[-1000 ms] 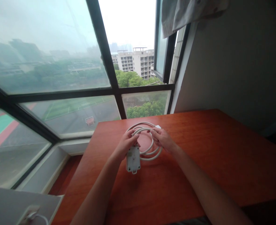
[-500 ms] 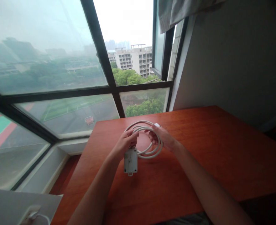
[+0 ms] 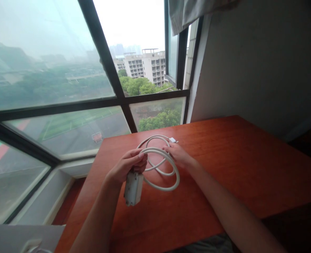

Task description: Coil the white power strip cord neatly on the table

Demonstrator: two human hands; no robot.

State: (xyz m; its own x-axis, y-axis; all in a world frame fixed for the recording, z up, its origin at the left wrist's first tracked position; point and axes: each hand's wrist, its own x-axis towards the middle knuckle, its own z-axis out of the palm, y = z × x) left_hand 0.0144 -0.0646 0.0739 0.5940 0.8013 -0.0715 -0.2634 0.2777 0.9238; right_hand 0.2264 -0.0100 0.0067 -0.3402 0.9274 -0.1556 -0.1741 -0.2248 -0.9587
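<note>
Here, our left hand is pinching a looped, off-white, round cable between thumb and curled fingers, the grip drawn together with no gap showing. Just below those fingers, a pale grey, rectangular, plastic-looking box is hanging, its long axis slanting down and slightly left. From this grip, the nearest loop is running rightward and curving back toward us. Our right hand is bending its fingers beside the upper right of the loops, and we are not managing to make out whether that grip is holding a strand or only resting against one. A small, white, block-shaped connector is sitting just beyond the right hand, its short tip pointing right; the right hand is being the nearer one to it, the left to the box. Between and beyond both hands, more loops are lying over a glossy, reddish-brown wooden desk. Farther out, a dark window frame is standing past the desk's far edge, and a plain grey wall is rising on the right.
</note>
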